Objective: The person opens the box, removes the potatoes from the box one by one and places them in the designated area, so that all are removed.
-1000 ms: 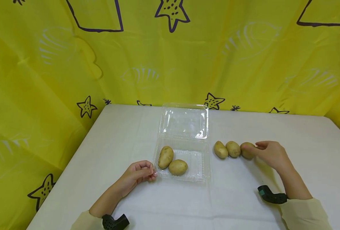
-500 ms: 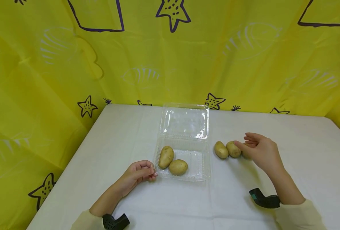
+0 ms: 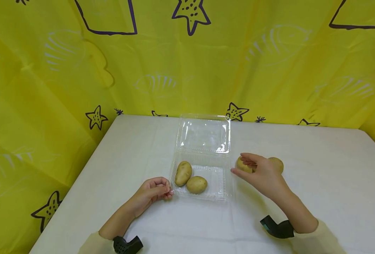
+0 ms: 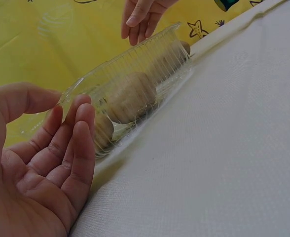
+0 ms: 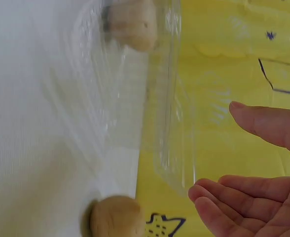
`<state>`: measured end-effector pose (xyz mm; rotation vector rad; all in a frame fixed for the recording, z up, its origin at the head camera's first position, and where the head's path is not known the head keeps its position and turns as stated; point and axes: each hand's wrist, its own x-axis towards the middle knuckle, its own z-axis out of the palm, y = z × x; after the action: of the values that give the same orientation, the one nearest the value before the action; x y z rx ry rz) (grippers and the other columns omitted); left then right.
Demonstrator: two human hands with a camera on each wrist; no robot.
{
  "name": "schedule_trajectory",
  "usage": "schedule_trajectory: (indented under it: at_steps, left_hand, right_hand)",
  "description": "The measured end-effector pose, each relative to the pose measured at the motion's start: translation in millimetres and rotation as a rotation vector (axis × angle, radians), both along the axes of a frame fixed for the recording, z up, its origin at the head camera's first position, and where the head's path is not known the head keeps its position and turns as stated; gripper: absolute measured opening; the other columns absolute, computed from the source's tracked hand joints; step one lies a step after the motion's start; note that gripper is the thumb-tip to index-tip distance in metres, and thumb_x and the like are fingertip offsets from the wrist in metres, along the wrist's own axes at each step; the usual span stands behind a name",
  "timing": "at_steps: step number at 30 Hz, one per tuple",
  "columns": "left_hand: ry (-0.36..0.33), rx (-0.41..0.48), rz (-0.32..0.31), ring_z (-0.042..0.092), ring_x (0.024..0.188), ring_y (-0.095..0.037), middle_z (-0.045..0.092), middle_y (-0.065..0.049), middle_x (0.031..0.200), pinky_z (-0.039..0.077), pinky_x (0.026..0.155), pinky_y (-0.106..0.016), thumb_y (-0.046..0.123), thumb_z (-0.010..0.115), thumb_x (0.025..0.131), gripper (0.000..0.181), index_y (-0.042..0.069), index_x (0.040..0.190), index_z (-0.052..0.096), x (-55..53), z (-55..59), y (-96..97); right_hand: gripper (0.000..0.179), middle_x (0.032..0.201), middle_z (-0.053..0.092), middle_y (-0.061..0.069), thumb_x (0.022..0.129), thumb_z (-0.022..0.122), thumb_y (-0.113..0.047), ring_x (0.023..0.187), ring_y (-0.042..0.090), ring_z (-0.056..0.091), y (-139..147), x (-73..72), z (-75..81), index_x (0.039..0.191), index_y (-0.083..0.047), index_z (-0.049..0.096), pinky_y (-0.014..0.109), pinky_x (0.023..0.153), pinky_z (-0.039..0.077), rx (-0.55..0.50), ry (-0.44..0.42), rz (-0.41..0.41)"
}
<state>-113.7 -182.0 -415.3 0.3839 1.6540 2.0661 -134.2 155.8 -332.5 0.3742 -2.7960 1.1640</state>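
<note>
A clear plastic clamshell container point(image 3: 214, 181) lies on the table with its lid point(image 3: 203, 135) folded back. Two potatoes sit in its base, a longer potato point(image 3: 183, 173) at the left and a rounder potato point(image 3: 197, 185) near the front. My left hand point(image 3: 152, 193) pinches the container's front left corner between thumb and fingers. Beyond its right side, my right hand point(image 3: 263, 174) hovers with nothing in it, thumb point(image 5: 263, 123) spread from the fingers. It partly covers the row of loose potatoes: the left potato point(image 3: 242, 164) and the right potato point(image 3: 277, 164) show, the middle one mostly hidden.
A white cloth point(image 3: 136, 148) covers the table. Yellow patterned curtain point(image 3: 187, 70) hangs behind the table and along its left side. Dark wrist-worn cameras, such as the right one point(image 3: 277, 228), sit on both wrists.
My right hand has left the rightmost loose potato and moved left, passing over the row toward the container's right edge. The left hand and the potatoes have stayed in place.
</note>
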Motion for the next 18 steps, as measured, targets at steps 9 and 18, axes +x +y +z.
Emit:
schedule_trajectory:
  at_steps: [9, 18]
  left_hand:
    - [-0.002, -0.006, -0.001, 0.061, 0.081, -0.014, 0.061, -0.004, 0.087, 0.050, 0.076, -0.027, 0.007, 0.051, 0.092, 0.005, 0.007, 0.089, 0.055, 0.3, 0.7, -0.2]
    - [-0.001, -0.004, -0.003, 0.061, 0.081, -0.013, 0.060, -0.004, 0.088, 0.050, 0.076, -0.026, 0.008, 0.052, 0.092, 0.005, 0.007, 0.089, 0.055, -0.2, 0.1, -0.5]
  right_hand:
    - [0.046, 0.098, 0.062, 0.014, 0.073, 0.078, -0.020, 0.090, 0.029, 0.062, -26, 5.2, -11.6, 0.108, 0.006, 0.061, 0.037, 0.077, 0.051, -0.037, 0.070, 0.126]
    - [0.048, 0.106, 0.063, 0.017, 0.076, 0.076, -0.022, 0.093, 0.028, 0.061, -38, 3.0, -10.1, 0.113, 0.006, 0.060, 0.037, 0.079, 0.051, -0.018, 0.036, 0.183]
